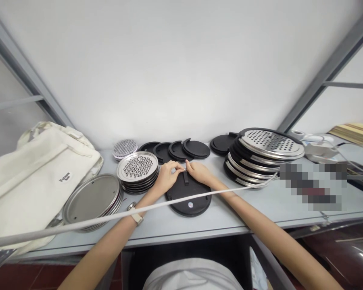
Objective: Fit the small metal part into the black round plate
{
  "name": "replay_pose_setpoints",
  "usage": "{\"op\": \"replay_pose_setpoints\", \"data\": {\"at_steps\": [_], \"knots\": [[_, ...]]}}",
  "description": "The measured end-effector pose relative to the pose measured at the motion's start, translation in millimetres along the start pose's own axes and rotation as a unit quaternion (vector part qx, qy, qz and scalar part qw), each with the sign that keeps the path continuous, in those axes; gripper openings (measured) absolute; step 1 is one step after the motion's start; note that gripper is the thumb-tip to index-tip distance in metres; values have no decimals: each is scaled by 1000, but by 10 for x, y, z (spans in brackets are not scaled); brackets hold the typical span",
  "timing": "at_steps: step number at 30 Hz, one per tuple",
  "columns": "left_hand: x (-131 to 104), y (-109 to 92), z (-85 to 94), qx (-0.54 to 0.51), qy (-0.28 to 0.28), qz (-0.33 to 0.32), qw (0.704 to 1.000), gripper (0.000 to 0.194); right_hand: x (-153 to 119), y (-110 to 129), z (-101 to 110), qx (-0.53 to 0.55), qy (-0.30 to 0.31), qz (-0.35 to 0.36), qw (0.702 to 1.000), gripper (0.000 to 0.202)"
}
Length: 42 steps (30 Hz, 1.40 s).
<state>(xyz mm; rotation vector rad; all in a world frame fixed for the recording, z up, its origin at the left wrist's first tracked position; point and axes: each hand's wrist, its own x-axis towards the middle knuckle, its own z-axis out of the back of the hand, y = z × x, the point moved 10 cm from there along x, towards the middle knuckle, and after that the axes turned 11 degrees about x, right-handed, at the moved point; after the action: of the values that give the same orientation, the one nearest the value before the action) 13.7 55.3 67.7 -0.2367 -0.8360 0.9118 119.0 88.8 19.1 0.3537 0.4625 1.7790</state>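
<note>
Against a white wall (181,80) stands a grey table (220,217); a black disc (196,187) lies near the middle of its front edge. Left hand (168,174) pinches what appears to be a bright piece (185,170) at the disc's far end, thumb and finger together. Right hand (200,173) meets it there; its exact grip cannot be told. Risk, as judged: loosened fingertips could drop the piece. Tall stack (254,159) beyond the right arm (257,219) overhangs; a bump might topple it. Cable (199,196) crossing the view could snag.
</note>
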Motion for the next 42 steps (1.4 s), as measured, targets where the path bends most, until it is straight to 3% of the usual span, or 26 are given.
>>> {"op": "replay_pose_setpoints", "data": {"at_steps": [42], "knots": [[-4,126,-45,-35,3,40,999,8,20,34,-30,-49,5,31,998,56]]}}
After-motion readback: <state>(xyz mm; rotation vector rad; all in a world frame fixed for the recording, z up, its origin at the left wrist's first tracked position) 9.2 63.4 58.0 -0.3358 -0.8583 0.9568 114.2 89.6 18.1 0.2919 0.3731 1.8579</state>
